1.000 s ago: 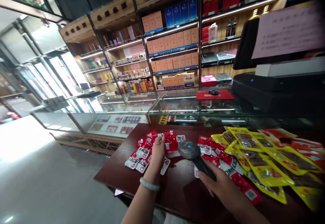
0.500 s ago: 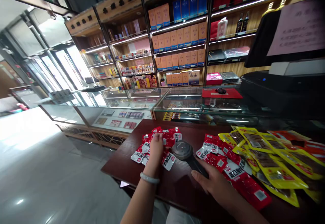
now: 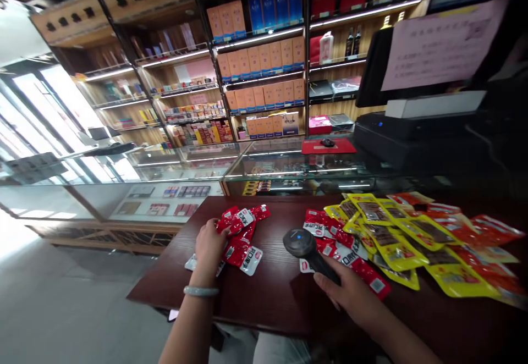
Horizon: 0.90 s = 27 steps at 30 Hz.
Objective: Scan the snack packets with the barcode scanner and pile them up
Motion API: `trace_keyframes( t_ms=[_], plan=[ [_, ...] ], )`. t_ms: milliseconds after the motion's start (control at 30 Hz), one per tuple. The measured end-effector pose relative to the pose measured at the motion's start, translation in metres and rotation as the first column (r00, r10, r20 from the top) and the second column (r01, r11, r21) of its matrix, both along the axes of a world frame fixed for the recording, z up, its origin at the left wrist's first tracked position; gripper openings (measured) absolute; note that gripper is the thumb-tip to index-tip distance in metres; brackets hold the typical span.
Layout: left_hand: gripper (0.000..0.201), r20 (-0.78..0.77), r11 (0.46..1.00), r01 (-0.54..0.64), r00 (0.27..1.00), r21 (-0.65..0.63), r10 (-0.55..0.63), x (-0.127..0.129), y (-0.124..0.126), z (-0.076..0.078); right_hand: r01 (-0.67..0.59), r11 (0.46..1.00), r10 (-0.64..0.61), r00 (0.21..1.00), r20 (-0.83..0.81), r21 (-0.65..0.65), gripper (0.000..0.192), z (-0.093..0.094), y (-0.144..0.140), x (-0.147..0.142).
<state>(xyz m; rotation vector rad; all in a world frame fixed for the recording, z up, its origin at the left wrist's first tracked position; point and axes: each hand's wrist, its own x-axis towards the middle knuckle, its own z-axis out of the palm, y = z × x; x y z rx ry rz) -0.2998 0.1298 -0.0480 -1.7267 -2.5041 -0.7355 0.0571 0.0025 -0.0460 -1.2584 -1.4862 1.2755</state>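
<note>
Head view: left hand (image 3: 209, 246) has pulled away from the scanner (image 3: 300, 243), opening bare tabletop (image 3: 270, 243) between; fingers curl at red packets (image 3: 242, 242), pinch unclear! Right hand (image 3: 350, 290) grips the scanner, fingers wrapped.

- Scanner (image 3: 308, 251): smooth, dark plastic
- Table (image 3: 274, 237) below scanner: glossy wood
- Red packets (image 3: 238, 251) left of scanner: shiny plastic
- Yellow packets (image 3: 390, 243) right of scanner: glossy plastic
</note>
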Motion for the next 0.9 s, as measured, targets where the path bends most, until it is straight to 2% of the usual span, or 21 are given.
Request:
trace_keyframes(
  t_ms=[133, 200, 300, 367, 467, 533, 600, 700, 800, 900],
  plan=[
    [0.040, -0.184, 0.989, 0.022, 0.983, 0.149, 0.006, 0.034, -0.004, 0.011, 0.022, 0.999, -0.024, 0.999, -0.035, -0.031, 0.060, -0.004, -0.004, 0.013],
    [0.037, -0.192, 0.979, 0.111, 0.978, 0.169, -0.078, 0.067, -0.003, 0.016, 0.042, 0.998, -0.045, 0.997, -0.065, -0.044, 0.062, -0.007, -0.004, 0.020],
    [0.036, -0.150, 0.934, 0.347, 0.931, 0.086, -0.333, 0.133, 0.003, 0.016, 0.114, 0.992, -0.119, 0.988, -0.098, -0.053, 0.061, -0.011, -0.005, 0.031],
    [0.042, -0.126, 0.897, 0.442, 0.890, -0.001, -0.439, 0.178, 0.010, 0.010, 0.170, 0.984, -0.174, 0.980, -0.096, -0.051, 0.059, -0.012, -0.006, 0.039],
    [0.047, -0.123, 0.865, 0.473, 0.861, -0.165, -0.494, 0.231, 0.021, -0.001, 0.239, 0.971, -0.240, 0.968, -0.076, -0.029, 0.060, -0.008, -0.008, 0.050],
    [0.046, -0.120, 0.856, 0.465, 0.859, -0.225, -0.498, 0.252, 0.027, -0.006, 0.274, 0.962, -0.272, 0.959, -0.081, 0.004, 0.061, -0.003, -0.010, 0.056],
    [0.045, -0.100, 0.855, 0.458, 0.865, -0.245, -0.492, 0.263, 0.032, -0.008, 0.304, 0.952, -0.299, 0.949, -0.103, 0.039, 0.061, 0.000, -0.012, 0.060],
    [0.046, -0.044, 0.849, 0.462, 0.872, -0.256, -0.488, 0.264, 0.034, -0.009, 0.345, 0.937, -0.338, 0.934, -0.117, 0.050, 0.060, 0.000, -0.012, 0.064],
    [0.051, 0.044, 0.843, 0.476, 0.876, -0.253, -0.481, 0.256, 0.032, -0.009, 0.322, 0.946, -0.318, 0.943, -0.100, 0.035, 0.060, -0.006, -0.010, 0.066],
    [0.047, 0.125, 0.854, 0.476, 0.879, -0.208, -0.460, 0.241, 0.025, -0.009, 0.310, 0.950, -0.306, 0.948, -0.090, 0.031, 0.060, -0.011, -0.006, 0.063]
  ],
)
